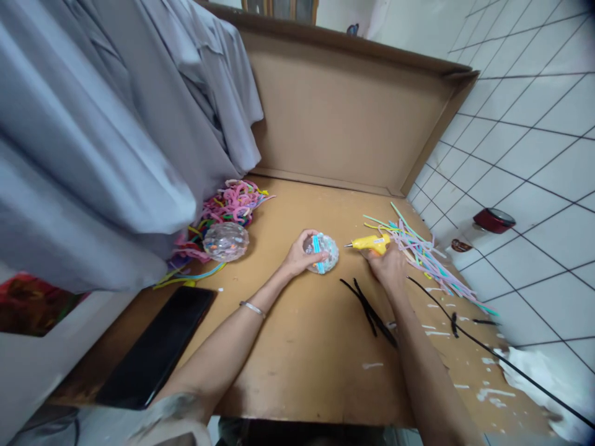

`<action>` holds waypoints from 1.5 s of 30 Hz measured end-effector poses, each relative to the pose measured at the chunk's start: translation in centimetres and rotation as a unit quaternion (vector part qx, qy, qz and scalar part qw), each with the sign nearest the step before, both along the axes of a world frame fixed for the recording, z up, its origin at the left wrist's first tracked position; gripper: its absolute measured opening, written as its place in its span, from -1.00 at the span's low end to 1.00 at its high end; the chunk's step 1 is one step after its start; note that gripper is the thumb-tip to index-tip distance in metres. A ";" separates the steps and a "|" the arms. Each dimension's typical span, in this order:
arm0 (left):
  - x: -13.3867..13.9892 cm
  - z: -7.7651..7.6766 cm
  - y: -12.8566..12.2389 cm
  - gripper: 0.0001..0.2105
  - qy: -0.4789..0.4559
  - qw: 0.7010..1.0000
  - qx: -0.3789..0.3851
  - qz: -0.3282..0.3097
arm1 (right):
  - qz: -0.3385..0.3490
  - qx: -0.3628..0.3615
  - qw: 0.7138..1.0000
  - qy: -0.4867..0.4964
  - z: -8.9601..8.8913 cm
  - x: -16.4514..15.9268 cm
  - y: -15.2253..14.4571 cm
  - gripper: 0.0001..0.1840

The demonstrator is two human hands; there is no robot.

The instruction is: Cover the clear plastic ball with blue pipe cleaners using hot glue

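Near the middle of the table, my left hand (302,255) is closed around a small round clear container (330,253) with a bright blue band across it and whitish fuzzy material on its right side. My right hand (388,266) grips a yellow glue gun (372,243). Its metal nozzle points left at the container, with a small gap between them. Several black pipe cleaners (369,310) lie below the glue gun, beside my right forearm. A second clear round container (226,241) with small coloured bits sits to the left, apart from my hands.
Pastel pipe cleaners (427,257) lie at the right by the tiled wall; a tangled colourful pile (232,204) is at the left. A black phone (158,347) rests front left. A black cord (502,356) crosses the right side. Grey cloth (116,124) hangs left; a cardboard panel (334,105) stands behind.
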State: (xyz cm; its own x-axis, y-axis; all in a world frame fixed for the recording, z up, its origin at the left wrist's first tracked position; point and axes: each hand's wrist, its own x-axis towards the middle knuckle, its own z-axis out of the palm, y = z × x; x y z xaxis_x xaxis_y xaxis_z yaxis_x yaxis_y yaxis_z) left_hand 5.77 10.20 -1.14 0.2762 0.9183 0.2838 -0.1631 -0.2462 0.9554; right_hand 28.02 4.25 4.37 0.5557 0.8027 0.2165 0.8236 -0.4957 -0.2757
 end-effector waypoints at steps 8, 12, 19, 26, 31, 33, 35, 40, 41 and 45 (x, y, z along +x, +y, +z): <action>0.5 1.3 0.8 -0.39 0.017 0.999 -0.037 -0.024 | 0.050 0.111 0.992 -0.033 2.7 -3.4 1.6 -0.52; 0.4 1.3 1.0 -0.39 0.014 0.999 -0.035 -0.030 | 0.072 0.108 0.989 -0.065 3.5 -4.1 2.2 -0.53; 0.0 1.5 1.4 -0.40 0.031 0.997 -0.028 -0.064 | 0.099 0.115 0.985 -0.084 4.5 -3.8 1.9 -0.60; -0.1 1.5 1.2 -0.37 0.040 0.997 -0.019 -0.064 | 0.103 0.059 0.990 -0.081 5.0 -4.3 1.7 -0.58; -0.2 1.1 1.3 -0.36 0.032 0.997 -0.018 -0.063 | 0.106 0.059 0.990 -0.076 5.0 -4.2 1.7 -0.58; -0.3 1.0 1.4 -0.36 0.028 0.997 -0.018 -0.064 | 0.104 0.056 0.990 -0.074 5.0 -4.1 1.7 -0.59; -0.3 1.0 1.4 -0.37 0.029 0.997 -0.017 -0.064 | 0.107 0.053 0.990 -0.074 5.0 -4.0 1.7 -0.59; -0.2 1.3 1.2 -0.38 0.028 0.997 -0.018 -0.066 | 0.117 0.052 0.988 -0.088 4.7 -4.0 1.8 -0.61; -0.1 1.3 1.1 -0.37 0.025 0.997 -0.021 -0.068 | 0.119 0.054 0.987 -0.090 4.7 -4.0 1.8 -0.61; 0.1 1.1 1.2 -0.37 0.011 0.997 -0.023 -0.077 | 0.127 0.057 0.985 -0.098 4.5 -3.9 1.8 -0.60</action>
